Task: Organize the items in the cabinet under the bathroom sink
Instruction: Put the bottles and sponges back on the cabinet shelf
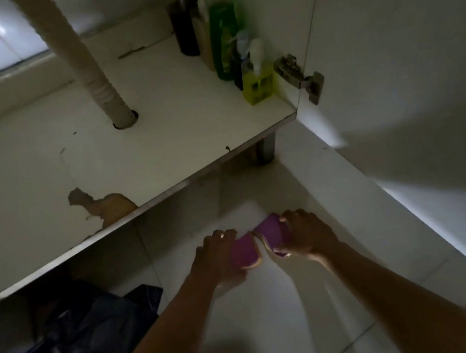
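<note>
View from above of an open cabinet (157, 112) under a sink, dimly lit. In front of it, over the white tile floor (276, 320), two bare forearms reach forward. The left hand (219, 256) grips a purple pad with a pale edge, the left pad (244, 252); its fingers are curled over the pad's far side. The right hand (306, 235) grips a matching right pad (269, 229), fingers curled round its top and thumb at the near edge. The two pads touch at their inner corners, held just above the floor and outside the cabinet. The picture is slightly blurred here, so finer detail of the fingertips cannot be told.

Inside the cabinet, a ribbed pipe (93, 61) runs down through a hole in the base. In the right rear corner stand a dark bottle (183, 27), a green bottle (223, 34) and a yellow bottle (258, 86), close together in a row along the side wall. The base board has a chipped patch (104, 205) at its front edge. The door (400, 33) stands open at right on a metal hinge (300, 77). A black bag (83, 332) lies on the floor at lower left
</note>
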Tool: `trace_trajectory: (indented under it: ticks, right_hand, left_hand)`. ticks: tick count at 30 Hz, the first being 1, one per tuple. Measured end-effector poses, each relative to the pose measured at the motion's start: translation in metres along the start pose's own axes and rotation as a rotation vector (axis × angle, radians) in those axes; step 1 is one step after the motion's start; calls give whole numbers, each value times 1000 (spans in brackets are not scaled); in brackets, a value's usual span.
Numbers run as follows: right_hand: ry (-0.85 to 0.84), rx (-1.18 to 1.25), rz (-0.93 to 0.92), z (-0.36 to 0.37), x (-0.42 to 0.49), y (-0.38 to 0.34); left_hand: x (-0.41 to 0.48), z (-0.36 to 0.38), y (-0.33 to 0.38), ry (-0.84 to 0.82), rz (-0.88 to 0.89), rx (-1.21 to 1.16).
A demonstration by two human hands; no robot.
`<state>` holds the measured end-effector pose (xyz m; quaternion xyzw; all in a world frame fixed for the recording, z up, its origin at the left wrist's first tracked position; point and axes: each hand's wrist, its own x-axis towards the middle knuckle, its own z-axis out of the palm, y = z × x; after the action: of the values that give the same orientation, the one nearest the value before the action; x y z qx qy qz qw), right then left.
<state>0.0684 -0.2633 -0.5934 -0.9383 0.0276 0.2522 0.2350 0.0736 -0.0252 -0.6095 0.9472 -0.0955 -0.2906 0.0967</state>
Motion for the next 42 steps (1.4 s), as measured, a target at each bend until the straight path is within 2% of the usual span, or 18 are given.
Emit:
trace_trajectory:
  ticks: [4,11,13,14,16,17,19,21,24,28,31,33,38,42]
  right_hand:
    - [106,-21,29,24,0,-5]
    - [119,-84,37,25,12,-12]
    - [141,-197,-84,17,14,-13]
    - [117,-258,-208,12,15,-13]
    - [7,-440,-480,6,18,-8]
    - [-61,-523,-536,2,19,-5]
    - [-132,-624,-515,-1,22,0]
    - [-85,-674,-487,-2,23,0]
    - [2,-717,-426,-2,15,-3]
    - [-8,-734,-419,6,8,3]
    - [-79,-720,-399,1,9,3]
    - [-119,-682,-406,-14,6,-4]
    - [-29,-385,-494,-91,3,-37]
    - [202,-118,-590,-163,0,-73]
  left_hand:
    - [-5,28,-1,144,-19,-86]
    - [-13,29,-3,187,-16,-150]
    - [-13,29,-7,182,-13,-166]
    - [-13,30,-9,180,-7,-174]
    - [-13,33,-14,177,-10,-188]
    - [-13,33,-14,184,-9,-190]
    - [-18,32,-12,212,10,-198]
    - [-26,25,-6,249,51,-212]
    - [-44,-8,5,369,119,-287]
    - [-47,-76,14,690,306,-229]
    - [-37,-130,16,874,372,-174]
    - [-28,-164,14,895,340,-181]
    - [14,-221,1,760,190,-254]
    - [45,-233,-3,707,156,-376]
